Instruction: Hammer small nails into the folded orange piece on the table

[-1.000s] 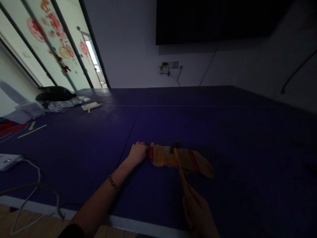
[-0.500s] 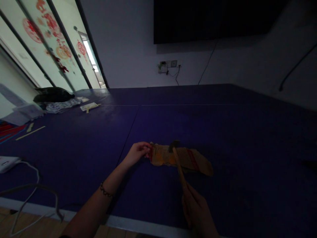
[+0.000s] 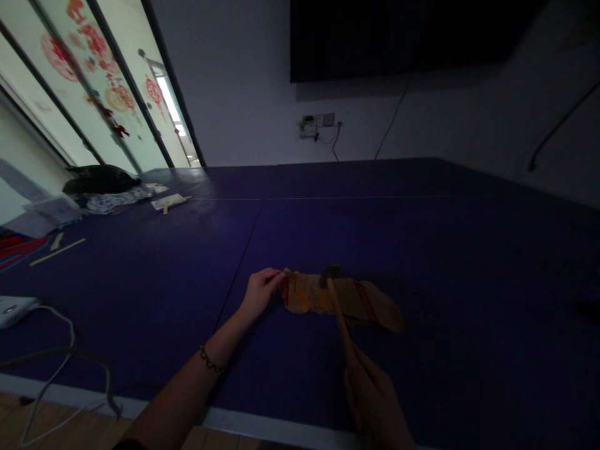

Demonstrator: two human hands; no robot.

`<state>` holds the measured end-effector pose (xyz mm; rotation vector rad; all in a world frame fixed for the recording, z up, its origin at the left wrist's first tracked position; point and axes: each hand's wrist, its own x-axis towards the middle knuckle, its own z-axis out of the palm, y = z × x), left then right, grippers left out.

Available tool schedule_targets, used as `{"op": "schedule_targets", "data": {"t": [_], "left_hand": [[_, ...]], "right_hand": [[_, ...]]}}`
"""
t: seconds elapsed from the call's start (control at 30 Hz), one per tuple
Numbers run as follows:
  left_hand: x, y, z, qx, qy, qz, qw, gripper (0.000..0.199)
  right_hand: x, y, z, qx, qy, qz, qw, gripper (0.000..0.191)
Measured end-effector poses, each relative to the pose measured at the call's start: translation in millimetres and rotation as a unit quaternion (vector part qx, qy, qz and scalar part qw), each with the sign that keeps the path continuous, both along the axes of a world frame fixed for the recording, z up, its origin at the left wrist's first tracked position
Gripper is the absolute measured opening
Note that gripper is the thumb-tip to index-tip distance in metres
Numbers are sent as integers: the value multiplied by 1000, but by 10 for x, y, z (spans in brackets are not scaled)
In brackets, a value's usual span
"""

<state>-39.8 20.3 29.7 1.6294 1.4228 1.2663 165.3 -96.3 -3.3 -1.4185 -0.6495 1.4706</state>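
Left hand (image 3: 261, 292) has shifted, pinching the brown piece (image 3: 309, 294), its markings unreadable, while right hand (image 3: 372, 390) grips a hammer (image 3: 338, 312)

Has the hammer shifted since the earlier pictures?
No. Against the dark seam in the tabletop, the hammer keeps its place, with no visible shift.
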Motion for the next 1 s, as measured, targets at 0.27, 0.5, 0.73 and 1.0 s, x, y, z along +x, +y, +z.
{"op": "schedule_targets", "data": {"t": [0.27,0.5,0.73,1.0], "left_hand": [[136,-54,-96,14,12,-65,998,22],[7,3,-155,6,27,-29,999,21],[16,30,-225,20,161,-22,986,24],[70,35,-249,17,174,-39,984,25]], "right_hand": [[3,-9,26,-7,13,24,1000,64],[19,-12,25,14,-13,31,999,63],[7,2,13,13,-27,3,1000,64],[16,-16,46,18,-43,22,999,63]]}}
